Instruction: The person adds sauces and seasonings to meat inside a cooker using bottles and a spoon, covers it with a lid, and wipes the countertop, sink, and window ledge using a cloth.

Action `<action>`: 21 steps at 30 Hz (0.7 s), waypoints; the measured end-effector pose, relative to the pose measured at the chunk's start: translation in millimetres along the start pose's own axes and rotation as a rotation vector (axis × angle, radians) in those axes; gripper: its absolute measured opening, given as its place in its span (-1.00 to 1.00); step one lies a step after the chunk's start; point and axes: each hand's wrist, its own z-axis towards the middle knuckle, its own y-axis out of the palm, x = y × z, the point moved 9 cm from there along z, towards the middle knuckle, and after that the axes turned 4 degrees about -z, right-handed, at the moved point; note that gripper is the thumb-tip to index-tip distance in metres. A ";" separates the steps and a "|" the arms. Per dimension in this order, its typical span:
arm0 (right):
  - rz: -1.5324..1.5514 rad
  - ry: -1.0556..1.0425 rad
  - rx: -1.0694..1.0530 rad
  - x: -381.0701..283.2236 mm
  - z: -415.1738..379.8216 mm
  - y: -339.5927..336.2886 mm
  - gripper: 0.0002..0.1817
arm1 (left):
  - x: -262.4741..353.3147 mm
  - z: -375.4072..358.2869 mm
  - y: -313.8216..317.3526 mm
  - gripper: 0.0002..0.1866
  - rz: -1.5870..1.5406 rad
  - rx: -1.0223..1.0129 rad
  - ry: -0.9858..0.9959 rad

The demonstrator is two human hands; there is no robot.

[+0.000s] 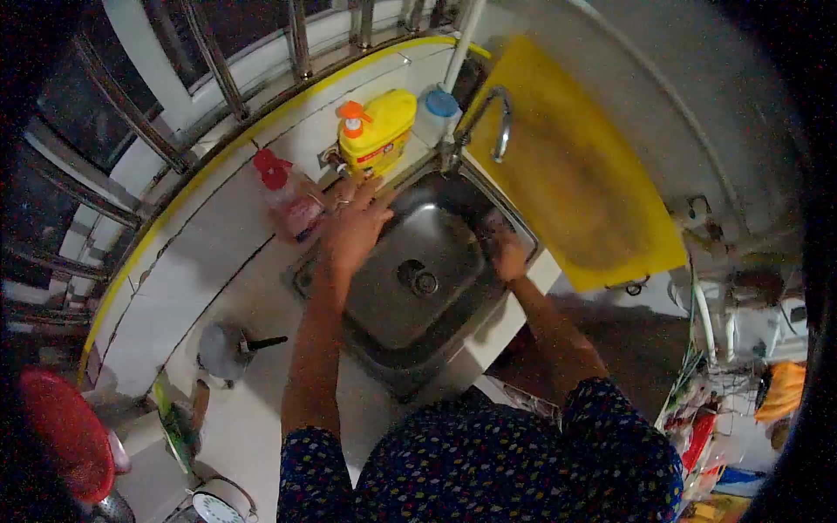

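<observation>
A metal sink (375, 305) lies ahead of me, its drain strainer (423, 281) showing in the basin. My left hand (353, 227) reaches over the back left rim, fingers stretched out and apart, with nothing visible in them. Just beyond its fingertips stands a yellow dish soap bottle (386, 131) with an orange pump top. Left of that hand is a clear bottle with a red top (296, 209). Over the right inner side of the sink, my right hand (507, 251) is dim and blurred; its fingers are hard to make out. A curved faucet (504, 131) rises at the back corner.
A yellow sheet (558, 148) hangs against the right wall. A blue-lidded container (442, 103) stands beside the soap bottle. On the left counter are a small pot (223, 352) with a dark handle, a red basin (65, 427) and a round dial (216, 507). Metal window bars (214, 61) line the upper left.
</observation>
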 end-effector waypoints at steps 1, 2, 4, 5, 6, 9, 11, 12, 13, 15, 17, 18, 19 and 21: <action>0.250 -0.087 0.018 -27.3 -5.1 18.0 -0.58 | -6.0 4.2 1.7 -0.64 0.005 -0.002 -0.008; 0.501 -0.168 0.033 -53.3 -9.2 35.1 -0.55 | -9.4 7.6 8.0 -0.66 -0.081 -0.066 -0.036; 0.869 0.011 -0.162 -68.6 -4.6 107.4 -0.58 | -13.0 11.4 25.3 -0.68 -0.166 -0.139 -0.076; 0.988 0.078 -0.230 -73.9 -3.8 141.0 -0.59 | -13.1 15.2 24.4 -0.69 -0.057 -0.021 -0.089; 0.662 -0.212 -0.232 -95.6 -2.3 159.0 -0.54 | -11.5 17.3 20.4 -0.70 0.055 0.099 -0.101; 0.883 -0.092 -0.417 -156.4 -2.2 169.8 -0.48 | -17.8 23.3 23.0 -0.71 0.067 0.153 -0.272; 1.399 0.364 -0.597 -182.2 -13.1 174.4 -0.47 | -19.6 21.1 24.0 -0.71 0.019 0.161 -0.308; 1.172 0.143 -0.439 -193.0 -3.5 156.3 -0.57 | -19.3 16.8 17.9 -0.75 -0.013 0.262 -0.310; 1.057 0.025 -0.373 -206.2 0.9 138.6 -0.60 | -18.8 10.9 12.5 -0.79 -0.041 0.364 -0.312; 0.763 -0.139 -0.279 -230.9 6.4 104.4 -0.63 | -16.5 -22.2 17.3 -0.80 -0.121 0.592 -0.388; 0.589 -0.198 -0.263 -235.4 11.2 107.2 -0.63 | -19.9 -83.5 30.4 -0.76 -0.300 0.949 -0.507; 1.128 0.184 -0.444 -207.6 8.3 153.6 -0.65 | -28.0 -107.3 59.0 -0.76 -0.460 0.901 -0.670; 1.641 0.606 -0.614 -194.1 -5.4 204.6 -0.63 | -39.4 -131.4 98.1 -0.75 -0.640 0.804 -0.869; 1.437 0.496 -0.559 -159.4 3.9 267.9 -0.63 | -55.0 -172.5 173.8 -0.74 -0.850 0.517 -1.209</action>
